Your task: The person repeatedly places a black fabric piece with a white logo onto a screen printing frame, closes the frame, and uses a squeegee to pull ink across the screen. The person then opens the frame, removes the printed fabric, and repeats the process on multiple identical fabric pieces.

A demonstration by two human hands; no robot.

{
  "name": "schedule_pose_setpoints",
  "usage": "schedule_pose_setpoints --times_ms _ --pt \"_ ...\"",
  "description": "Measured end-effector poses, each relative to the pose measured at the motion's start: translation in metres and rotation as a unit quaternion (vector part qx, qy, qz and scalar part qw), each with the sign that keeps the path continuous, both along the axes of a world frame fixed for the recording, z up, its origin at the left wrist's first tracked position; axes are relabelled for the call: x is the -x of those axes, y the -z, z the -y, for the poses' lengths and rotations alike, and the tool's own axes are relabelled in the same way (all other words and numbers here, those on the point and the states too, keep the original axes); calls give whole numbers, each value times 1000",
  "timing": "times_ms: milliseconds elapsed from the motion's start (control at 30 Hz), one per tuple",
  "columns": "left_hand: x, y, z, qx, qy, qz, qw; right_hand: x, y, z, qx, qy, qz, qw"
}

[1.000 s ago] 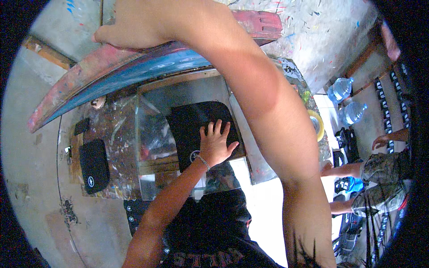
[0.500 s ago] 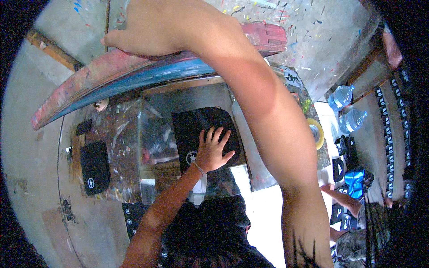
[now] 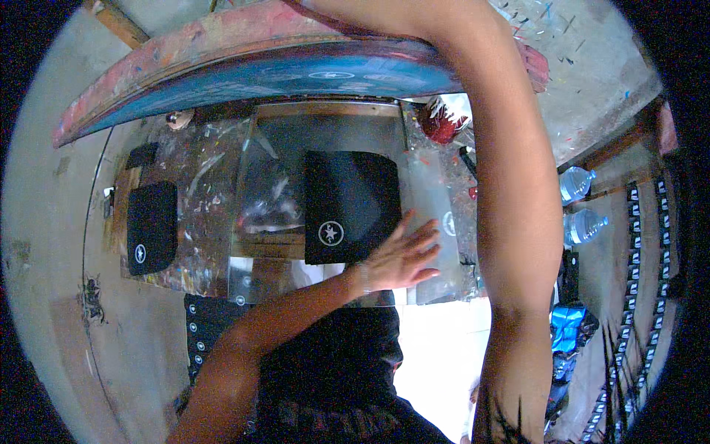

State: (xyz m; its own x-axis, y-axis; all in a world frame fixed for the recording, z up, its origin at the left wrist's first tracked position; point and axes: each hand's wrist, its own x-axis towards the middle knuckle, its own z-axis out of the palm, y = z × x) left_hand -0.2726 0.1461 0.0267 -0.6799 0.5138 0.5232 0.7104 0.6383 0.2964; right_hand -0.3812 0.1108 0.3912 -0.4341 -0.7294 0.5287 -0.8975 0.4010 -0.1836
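My left hand (image 3: 403,255) is open, its fingers spread over the glass plate (image 3: 270,174) at the lower right corner of a black flat piece (image 3: 353,196). That piece bears a white star-in-ring print. At the top, the edge of my right hand (image 3: 355,13) lies over a screen-printing frame (image 3: 185,33) with a worn pink rim; its fingers are out of sight. The frame stands tilted up behind the glass, its blue mesh underside (image 3: 281,74) showing. My right forearm (image 3: 518,200) crosses the right side of the view.
Another black piece (image 3: 153,226) with a printed mark lies on the paint-stained table at left, below a smaller dark piece (image 3: 142,155). A red container with white paint (image 3: 446,122) stands at back right. Water bottles (image 3: 584,226) and racks of small printed pieces (image 3: 634,244) are further right.
My left hand has slid right, off the middle of the black piece, uncovering its print. My right hand has moved up and away with the printing frame, and more of the blue underside shows.
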Motion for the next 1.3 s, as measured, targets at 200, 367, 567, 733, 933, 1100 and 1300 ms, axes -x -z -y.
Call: schedule_pose_setpoints --times_ms 200,367,567,733,933,1100,1300 --pt "-68 7 144 -12 -169 114 979 17 -4 -5 -21 -37 14 999" --pt "-87 21 197 85 -226 183 953 21 -4 10 -56 -28 -62 996" --pt "-88 39 202 112 -226 193 948 -9 -15 11 -62 117 71 989" --pt "-88 38 203 154 -231 116 954 -11 -10 14 -19 99 22 995" --pt "-86 31 212 79 -214 219 949 11 -6 3 -39 40 -6 998" --pt "-86 35 216 98 -204 118 967 13 -5 6 -38 9 -75 996" --pt "-86 40 213 144 -224 113 957 28 -1 3 -73 -11 -108 991"
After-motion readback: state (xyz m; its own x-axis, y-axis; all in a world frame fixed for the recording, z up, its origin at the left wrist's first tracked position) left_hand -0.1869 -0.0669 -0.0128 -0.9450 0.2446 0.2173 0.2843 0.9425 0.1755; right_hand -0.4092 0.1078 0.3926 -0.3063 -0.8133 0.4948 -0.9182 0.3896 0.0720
